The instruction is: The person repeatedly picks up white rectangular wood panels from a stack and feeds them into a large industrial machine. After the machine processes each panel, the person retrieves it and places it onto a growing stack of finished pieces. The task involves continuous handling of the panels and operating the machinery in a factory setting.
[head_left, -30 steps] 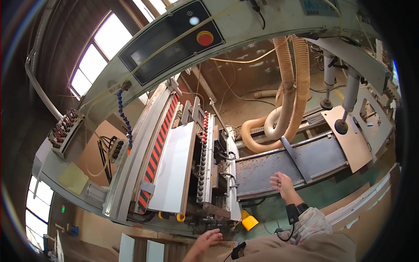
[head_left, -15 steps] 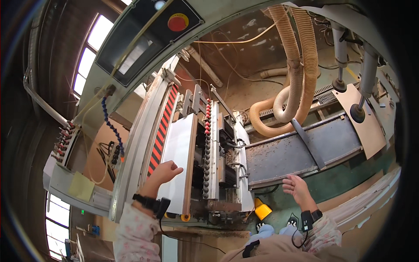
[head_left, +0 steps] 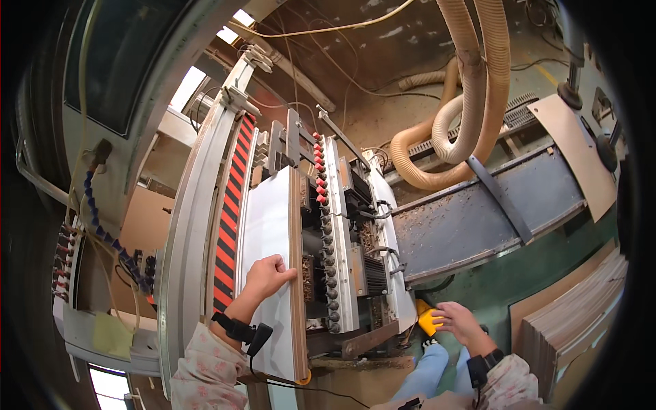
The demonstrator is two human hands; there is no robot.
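A white panel (head_left: 265, 205) with a brown edge lies lengthwise in the machine, in front of me and left of centre. Over its right edge is my left hand (head_left: 268, 277), fingers curled in, nothing visible in them; whether it presses on the panel I cannot tell. My right hand (head_left: 456, 322) hovers in the air at the lower right, fingers apart and holding nothing. Below it shows a yellow pedal-like piece (head_left: 425, 318) near my feet. Each wrist wears a black strap with a small device and a cable.
A red-and-black striped strip (head_left: 229, 225) runs left of the panel. Right of it stands a row of red and black knobs (head_left: 328, 239). Ribbed hoses (head_left: 471, 89) hang above a grey bed (head_left: 471, 212) strewn with chips. Stacked boards (head_left: 574, 307) stand at the right.
My view has shifted. My left hand has come to the panel's right edge, its fingers still curled. My right hand has moved lower, nearer the yellow piece.
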